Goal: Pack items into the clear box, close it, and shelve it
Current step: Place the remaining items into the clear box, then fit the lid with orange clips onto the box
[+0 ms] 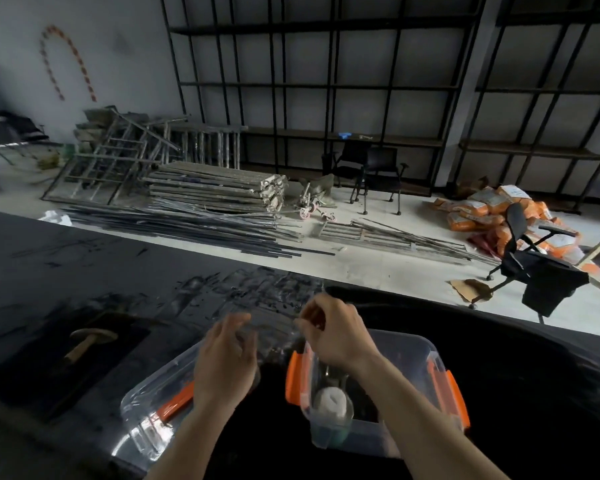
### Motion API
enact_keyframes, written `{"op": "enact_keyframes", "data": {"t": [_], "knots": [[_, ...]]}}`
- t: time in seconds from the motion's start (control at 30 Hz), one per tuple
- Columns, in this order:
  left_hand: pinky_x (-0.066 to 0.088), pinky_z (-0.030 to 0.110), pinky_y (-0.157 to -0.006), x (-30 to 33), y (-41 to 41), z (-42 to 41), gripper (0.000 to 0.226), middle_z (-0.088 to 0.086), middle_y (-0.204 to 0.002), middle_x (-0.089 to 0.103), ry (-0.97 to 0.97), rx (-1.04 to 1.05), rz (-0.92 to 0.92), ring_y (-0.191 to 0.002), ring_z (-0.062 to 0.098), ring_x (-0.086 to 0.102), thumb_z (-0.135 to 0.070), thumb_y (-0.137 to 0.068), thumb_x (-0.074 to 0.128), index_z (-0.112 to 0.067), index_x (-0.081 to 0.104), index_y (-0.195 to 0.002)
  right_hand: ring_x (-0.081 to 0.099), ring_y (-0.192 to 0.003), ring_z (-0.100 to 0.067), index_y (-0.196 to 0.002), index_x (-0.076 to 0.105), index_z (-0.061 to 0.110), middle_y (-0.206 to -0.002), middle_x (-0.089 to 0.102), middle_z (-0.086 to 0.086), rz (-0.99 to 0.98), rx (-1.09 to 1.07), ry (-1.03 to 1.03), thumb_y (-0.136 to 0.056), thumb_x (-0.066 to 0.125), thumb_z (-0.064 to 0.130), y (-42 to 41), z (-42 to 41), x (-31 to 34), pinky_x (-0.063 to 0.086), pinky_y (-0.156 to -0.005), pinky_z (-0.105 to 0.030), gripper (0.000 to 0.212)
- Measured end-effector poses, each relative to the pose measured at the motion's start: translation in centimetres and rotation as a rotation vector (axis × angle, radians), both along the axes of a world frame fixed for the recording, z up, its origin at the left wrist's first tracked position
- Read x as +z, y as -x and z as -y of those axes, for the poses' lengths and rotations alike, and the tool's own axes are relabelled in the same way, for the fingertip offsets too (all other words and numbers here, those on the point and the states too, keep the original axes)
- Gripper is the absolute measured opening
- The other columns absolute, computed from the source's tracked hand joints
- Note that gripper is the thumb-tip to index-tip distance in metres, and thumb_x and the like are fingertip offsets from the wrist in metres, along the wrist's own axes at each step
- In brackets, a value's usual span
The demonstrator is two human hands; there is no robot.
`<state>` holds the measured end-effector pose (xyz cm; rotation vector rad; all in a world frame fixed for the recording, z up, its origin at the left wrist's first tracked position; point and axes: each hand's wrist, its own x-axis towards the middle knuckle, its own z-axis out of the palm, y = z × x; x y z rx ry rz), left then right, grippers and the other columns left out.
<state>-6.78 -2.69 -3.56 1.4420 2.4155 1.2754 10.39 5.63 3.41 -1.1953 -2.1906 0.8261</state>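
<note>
Above dark table [84, 271], right hand [336, 332] pinched thin clear plastic bag [271, 306]; left hand [224, 358] half-curled, grip unclear. Below: clear box [368, 441] open, orange latches [293, 379], white roll [333, 401] inside. Lid [146, 420] beside it on left.

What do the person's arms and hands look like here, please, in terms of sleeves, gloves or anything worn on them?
Both forearms are bare right to the bottom edge of the picture: no sleeves show. The left hand and the right hand wear no gloves, and no watch, bracelet or ring is visible, though the picture is slightly blurred.
</note>
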Motion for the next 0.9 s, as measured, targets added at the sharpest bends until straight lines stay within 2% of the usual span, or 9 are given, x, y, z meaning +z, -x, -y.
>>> {"op": "enact_keyframes", "data": {"t": [0.07,0.13,0.23,0.3,0.4,0.57,0.63,0.73,0.9], "knots": [[0.052,0.048,-0.094,-0.3,2.6,1.6,0.027,0.011,-0.127,0.065,0.056,0.183,0.102,-0.115,0.032,0.060,-0.019,-0.095,0.059,-0.019,0.067,-0.120,0.067,-0.082,-0.013,-0.090,0.065,0.027,-0.083,0.070,0.009,0.004,0.061,0.024,-0.087,0.069,0.033,3.0,0.6,-0.3,0.056,-0.078,-0.033,0.007],[0.045,0.049,-0.101,-0.8,5.0,3.8,0.040,0.015,-0.136,0.060,0.166,0.365,0.208,-0.124,0.036,0.055,-0.022,-0.094,0.059,-0.017,0.061,-0.134,0.069,-0.091,-0.018,-0.094,0.067,0.025,-0.090,0.073,0.006,0.052,0.109,0.066,-0.086,0.068,0.035,6.1,1.2,-1.4,0.055,-0.083,-0.033,0.012],[0.045,0.046,-0.099,-2.1,7.4,7.1,0.058,0.016,-0.142,0.055,0.354,0.515,0.290,-0.129,0.034,0.053,-0.033,-0.094,0.060,-0.012,0.046,-0.146,0.066,-0.106,-0.024,-0.108,0.068,0.022,-0.109,0.073,-0.002,0.183,0.149,0.167,-0.086,0.066,0.043,10.2,2.0,-3.5,0.051,-0.088,-0.032,0.030],[0.046,0.043,-0.091,-3.0,8.3,8.8,0.062,0.016,-0.141,0.056,0.398,0.565,0.356,-0.126,0.035,0.054,-0.037,-0.093,0.061,-0.008,0.046,-0.145,0.063,-0.115,-0.027,-0.120,0.065,0.021,-0.122,0.069,-0.006,0.255,0.155,0.229,-0.087,0.064,0.046,12.1,2.6,-5.0,0.049,-0.092,-0.033,0.041],[0.048,0.040,-0.084,-4.0,9.0,9.9,0.057,0.016,-0.131,0.062,0.442,0.606,0.447,-0.116,0.036,0.062,-0.039,-0.091,0.059,-0.006,0.052,-0.137,0.054,-0.128,-0.030,-0.139,0.052,0.016,-0.139,0.057,-0.011,0.356,0.147,0.281,-0.089,0.060,0.042,13.9,3.2,-7.1,0.045,-0.100,-0.034,0.056],[0.047,0.035,-0.077,-5.2,8.8,10.3,0.054,0.010,-0.122,0.069,0.488,0.649,0.501,-0.108,0.032,0.066,-0.048,-0.093,0.051,-0.011,0.057,-0.132,0.032,-0.144,-0.038,-0.152,0.028,0.008,-0.155,0.035,-0.019,0.468,0.050,0.364,-0.090,0.056,0.044,15.1,3.1,-9.3,0.037,-0.114,-0.044,0.078],[0.048,0.034,-0.076,-5.7,8.8,10.3,0.052,0.006,-0.111,0.071,0.502,0.661,0.545,-0.099,0.030,0.067,-0.051,-0.091,0.050,-0.015,0.061,-0.126,0.028,-0.146,-0.038,-0.155,0.021,0.008,-0.158,0.031,-0.019,0.471,0.073,0.416,-0.088,0.059,0.049,15.3,2.9,-9.8,0.034,-0.116,-0.046,0.088],[0.047,0.033,-0.072,-6.2,8.8,10.2,0.050,0.001,-0.094,0.067,0.457,0.690,0.563,-0.083,0.024,0.060,-0.054,-0.090,0.050,-0.016,0.064,-0.120,0.037,-0.141,-0.038,-0.148,0.032,0.009,-0.152,0.040,-0.019,0.469,0.054,0.421,-0.086,0.062,0.050,15.5,2.8,-10.3,0.038,-0.113,-0.044,0.080],[0.056,0.040,-0.080,-5.0,9.7,9.9,0.050,0.006,-0.095,0.073,0.326,0.714,0.495,-0.090,0.030,0.069,-0.055,-0.094,0.050,-0.013,0.066,-0.115,0.051,-0.130,-0.038,-0.138,0.043,0.007,-0.141,0.054,-0.019,0.435,-0.058,0.358,-0.088,0.056,0.045,15.2,2.6,-9.4,0.045,-0.102,-0.041,0.064]]}}
